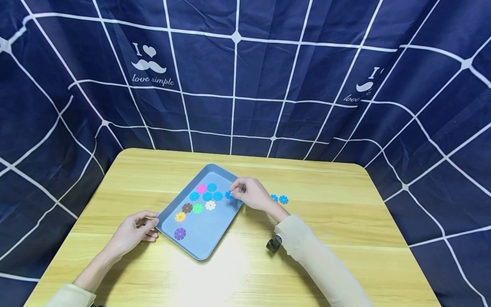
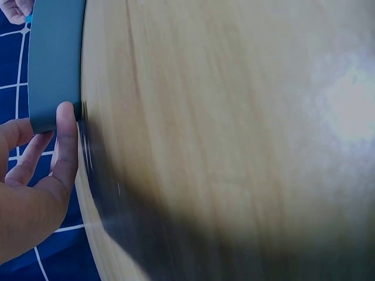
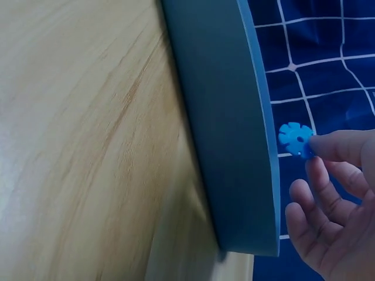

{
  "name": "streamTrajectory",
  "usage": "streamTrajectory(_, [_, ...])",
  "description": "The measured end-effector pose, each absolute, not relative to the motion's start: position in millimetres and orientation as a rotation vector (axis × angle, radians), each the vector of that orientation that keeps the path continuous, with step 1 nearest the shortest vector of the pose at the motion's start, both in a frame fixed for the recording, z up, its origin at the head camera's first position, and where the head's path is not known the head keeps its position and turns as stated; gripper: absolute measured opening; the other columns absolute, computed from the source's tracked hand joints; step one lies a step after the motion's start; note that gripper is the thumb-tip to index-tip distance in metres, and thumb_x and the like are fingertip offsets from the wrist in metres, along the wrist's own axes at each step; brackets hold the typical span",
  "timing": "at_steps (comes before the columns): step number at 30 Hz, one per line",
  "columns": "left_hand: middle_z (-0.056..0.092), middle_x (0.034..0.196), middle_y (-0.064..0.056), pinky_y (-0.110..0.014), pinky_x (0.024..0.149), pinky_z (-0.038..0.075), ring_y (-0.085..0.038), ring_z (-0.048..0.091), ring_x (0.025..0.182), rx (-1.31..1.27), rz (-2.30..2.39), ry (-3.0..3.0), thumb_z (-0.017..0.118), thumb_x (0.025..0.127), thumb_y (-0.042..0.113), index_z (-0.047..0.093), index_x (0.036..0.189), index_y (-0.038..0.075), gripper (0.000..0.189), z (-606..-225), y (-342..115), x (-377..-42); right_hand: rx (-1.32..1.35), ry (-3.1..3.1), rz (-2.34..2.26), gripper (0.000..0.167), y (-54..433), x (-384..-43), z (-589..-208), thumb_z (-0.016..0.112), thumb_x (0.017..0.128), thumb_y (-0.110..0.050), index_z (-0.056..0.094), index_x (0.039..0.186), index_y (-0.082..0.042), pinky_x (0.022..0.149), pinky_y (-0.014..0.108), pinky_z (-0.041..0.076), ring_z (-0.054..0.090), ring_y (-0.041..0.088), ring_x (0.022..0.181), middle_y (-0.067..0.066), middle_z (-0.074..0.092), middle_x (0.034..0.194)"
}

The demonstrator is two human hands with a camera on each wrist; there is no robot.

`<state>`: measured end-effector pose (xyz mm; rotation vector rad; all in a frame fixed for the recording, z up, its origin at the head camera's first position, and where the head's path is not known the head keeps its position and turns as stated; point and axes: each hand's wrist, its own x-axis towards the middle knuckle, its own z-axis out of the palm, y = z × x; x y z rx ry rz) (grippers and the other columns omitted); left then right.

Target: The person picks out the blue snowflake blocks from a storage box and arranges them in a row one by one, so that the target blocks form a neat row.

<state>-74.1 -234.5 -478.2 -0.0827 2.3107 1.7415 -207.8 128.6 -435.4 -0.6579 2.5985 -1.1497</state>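
A blue-grey tray [image 1: 209, 230] sits on the wooden table, turned at an angle. My left hand [image 1: 136, 230] holds its left corner; in the left wrist view the thumb of that hand [image 2: 38, 202] lies against the outer wall of the tray [image 2: 55, 58]. Over the tray's right rim, my right hand [image 1: 251, 194] pinches a blue notched plastic disc [image 3: 293, 136] between thumb and fingertip. Inside the tray lie several blue discs [image 1: 207, 196], with pink [image 1: 201, 188], brown [image 1: 187, 208], green [image 1: 197, 208], cream [image 1: 210, 205], orange [image 1: 180, 217] and purple [image 1: 180, 233] ones.
Two more blue discs [image 1: 283, 199] lie on the wooden table [image 1: 326, 238], right of the tray and beyond the right wrist. A small black device [image 1: 273, 244] sticks out from the right cuff. Dark blue curtains [image 1: 253, 115] with white lines stand behind the table and at its sides.
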Motion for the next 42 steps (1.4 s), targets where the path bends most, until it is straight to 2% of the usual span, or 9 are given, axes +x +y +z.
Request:
streamTrajectory(15, [0.071, 0.094, -0.013, -0.028, 0.073, 0.070, -0.012, 0.073, 0.076, -0.085, 1.738, 2.313, 0.059, 0.107, 0.008, 0.053, 0.139, -0.017, 0.040, -482, -235, -74, -0.617, 2.658, -1.228, 0.010, 159, -197, -434, 0.073, 0.098, -0.017, 0.076, 0.106, -0.011, 0.069, 0.020, 0.051, 0.059, 0.012, 0.080, -0.003, 0.067, 0.087])
streamTrajectory(29, [0.071, 0.095, -0.014, -0.028, 0.073, 0.070, -0.012, 0.073, 0.076, -0.076, 1.741, 2.322, 0.059, 0.107, 0.008, 0.053, 0.139, -0.016, 0.040, -486, -237, -75, -0.529, 2.685, -1.390, 0.007, 197, -188, -440, 0.075, 0.095, -0.012, 0.077, 0.101, -0.009, 0.072, 0.021, 0.055, 0.061, 0.013, 0.079, 0.004, 0.071, 0.086])
streamTrajectory(42, [0.071, 0.094, -0.013, -0.029, 0.073, 0.071, -0.012, 0.073, 0.075, -0.072, 1.755, 2.314, 0.059, 0.107, 0.008, 0.053, 0.139, -0.017, 0.041, -486, -236, -75, -0.385, 2.699, -1.491, 0.012, 235, -188, -450, 0.077, 0.094, -0.009, 0.075, 0.103, -0.002, 0.075, 0.017, 0.055, 0.062, 0.006, 0.080, 0.011, 0.075, 0.091])
